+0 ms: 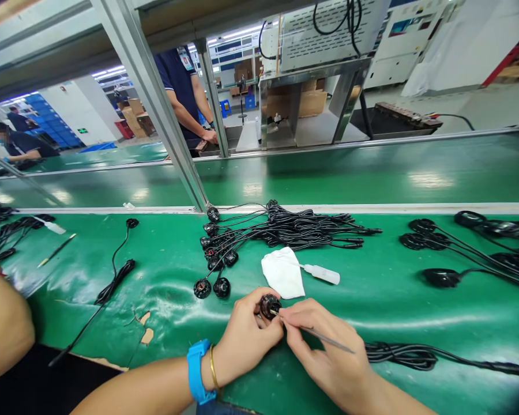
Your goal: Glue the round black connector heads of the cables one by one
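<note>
In the head view, my left hand (246, 328) is closed around a small round black part (269, 305), tilted so its ring-shaped face is up. My right hand (324, 346) pinches a thin metal tool (328, 340), its tip at the face of that part. Whether it touches inside is too small to tell. Just beyond my hands lie a folded white cloth (282, 274) and a white dropper bottle (323, 274) with a narrow spout. A coiled black cable (406, 354) rests by my right hand; its link to the held part is hidden.
A bundle of black cables (303, 225) with round heads (222, 287) lies ahead. More cabled parts (441, 278) are at right, and a single cable (116, 282) at left. A metal post (155, 104) rises beyond. Another person's elbow (4, 323) is at left; a co-worker (185, 98) stands behind.
</note>
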Motion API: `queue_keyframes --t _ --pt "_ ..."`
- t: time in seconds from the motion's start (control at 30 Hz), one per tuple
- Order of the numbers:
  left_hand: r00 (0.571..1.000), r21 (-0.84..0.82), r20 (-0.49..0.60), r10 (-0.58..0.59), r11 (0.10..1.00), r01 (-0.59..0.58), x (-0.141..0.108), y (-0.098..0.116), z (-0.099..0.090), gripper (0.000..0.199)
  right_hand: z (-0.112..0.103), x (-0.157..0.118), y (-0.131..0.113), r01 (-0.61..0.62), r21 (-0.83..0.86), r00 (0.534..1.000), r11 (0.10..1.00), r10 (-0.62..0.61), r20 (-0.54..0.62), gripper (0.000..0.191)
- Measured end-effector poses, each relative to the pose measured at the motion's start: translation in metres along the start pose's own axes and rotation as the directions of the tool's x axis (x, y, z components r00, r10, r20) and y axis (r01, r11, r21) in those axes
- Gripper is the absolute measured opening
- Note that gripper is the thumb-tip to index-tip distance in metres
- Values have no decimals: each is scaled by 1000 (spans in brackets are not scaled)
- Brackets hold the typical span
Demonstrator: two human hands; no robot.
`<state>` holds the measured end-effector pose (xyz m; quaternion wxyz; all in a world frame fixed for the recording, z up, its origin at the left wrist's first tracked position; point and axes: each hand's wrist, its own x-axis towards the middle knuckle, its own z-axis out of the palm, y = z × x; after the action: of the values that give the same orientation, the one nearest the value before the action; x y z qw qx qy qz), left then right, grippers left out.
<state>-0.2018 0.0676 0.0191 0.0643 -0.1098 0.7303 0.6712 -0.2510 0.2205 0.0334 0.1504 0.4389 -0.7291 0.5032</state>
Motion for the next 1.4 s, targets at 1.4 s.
queue_keyframes --t 1.4 --pt "1000 45 11 11 999 -12 13 -31 1 48 -25 17 32 41 -237 994 971 -15 110 18"
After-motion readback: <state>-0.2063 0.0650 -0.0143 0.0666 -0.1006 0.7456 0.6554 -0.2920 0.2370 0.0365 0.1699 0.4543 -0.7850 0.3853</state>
